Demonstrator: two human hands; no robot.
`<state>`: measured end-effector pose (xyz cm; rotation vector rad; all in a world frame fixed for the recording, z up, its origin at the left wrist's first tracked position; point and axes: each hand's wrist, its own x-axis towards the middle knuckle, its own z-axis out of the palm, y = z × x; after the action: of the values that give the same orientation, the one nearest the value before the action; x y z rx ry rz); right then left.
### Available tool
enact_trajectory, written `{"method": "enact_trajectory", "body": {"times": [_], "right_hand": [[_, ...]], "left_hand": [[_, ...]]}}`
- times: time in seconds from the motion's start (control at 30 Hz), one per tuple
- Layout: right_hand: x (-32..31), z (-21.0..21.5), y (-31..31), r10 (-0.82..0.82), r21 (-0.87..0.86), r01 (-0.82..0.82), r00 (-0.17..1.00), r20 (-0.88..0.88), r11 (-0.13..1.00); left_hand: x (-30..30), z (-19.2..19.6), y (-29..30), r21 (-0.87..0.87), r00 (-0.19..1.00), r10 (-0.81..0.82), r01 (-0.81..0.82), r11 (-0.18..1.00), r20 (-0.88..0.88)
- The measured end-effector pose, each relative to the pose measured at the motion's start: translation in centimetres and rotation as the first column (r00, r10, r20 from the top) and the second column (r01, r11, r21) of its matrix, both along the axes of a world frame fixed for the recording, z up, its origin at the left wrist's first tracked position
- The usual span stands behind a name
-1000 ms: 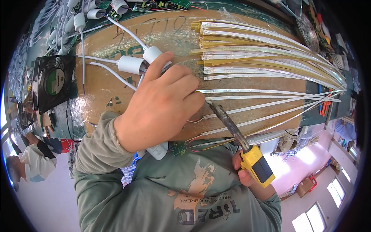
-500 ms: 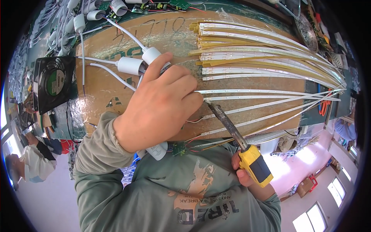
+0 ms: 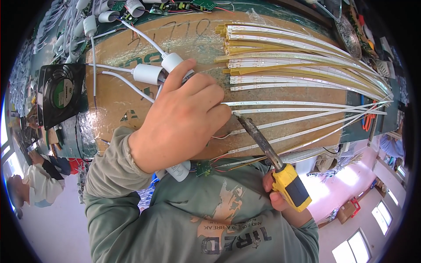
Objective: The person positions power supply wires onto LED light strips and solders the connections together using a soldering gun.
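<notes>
Right hand (image 3: 276,201) low and closest to the body, wrapped around the yellow-and-black handle of the soldering iron (image 3: 291,187); fingers closed on it, partly hidden behind it. Iron's long axis runs diagonal, handle low right, dark metal barrel pointing up and left, tip right beside the left hand's lower fingertips; contact not clear. Green circuit board (image 3: 203,168) and a white cylindrical cap (image 3: 179,171) sit at the near edge, left of the iron. Left hand (image 3: 182,116) palm down, fingers curled, one reaching forward to the open end of a white housing (image 3: 172,62); a second white housing (image 3: 147,73) lies just left of that one. Loose LED strips (image 3: 289,104) run left-right, left ends fanned out, right ends converging; the farthest ones reach the left fingertips. Undersides of those fingers hidden, so cannot tell whether they pinch a strip. Brown cardboard (image 3: 109,50) underneath. Black fan (image 3: 61,92) stands at left. Farther out, a thick strip bundle (image 3: 285,56) lies roughly parallel to the loose ones; more green boards (image 3: 204,4) along the far edge.
</notes>
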<state>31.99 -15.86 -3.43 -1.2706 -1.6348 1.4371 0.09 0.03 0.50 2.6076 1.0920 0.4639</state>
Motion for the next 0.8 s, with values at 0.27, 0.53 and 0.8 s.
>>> {"method": "enact_trajectory", "body": {"times": [0.27,0.53,0.8], "right_hand": [[0.7,0.5,0.3,-0.127,-0.082,0.114,0.975,-0.181,0.99],[0.8,4.0,10.2,-0.498,0.172,0.525,0.849,-0.179,0.833],[4.5,4.7,16.9,-0.604,0.556,0.662,0.729,-0.321,0.503]], "left_hand": [[0.2,0.2,0.4,0.012,1.0,-0.014,0.014,1.0,0.011],[0.7,0.2,0.2,-0.009,0.997,0.001,-0.001,1.0,0.076],[0.4,0.2,0.0,-0.004,0.997,0.008,-0.008,1.0,0.071]]}}
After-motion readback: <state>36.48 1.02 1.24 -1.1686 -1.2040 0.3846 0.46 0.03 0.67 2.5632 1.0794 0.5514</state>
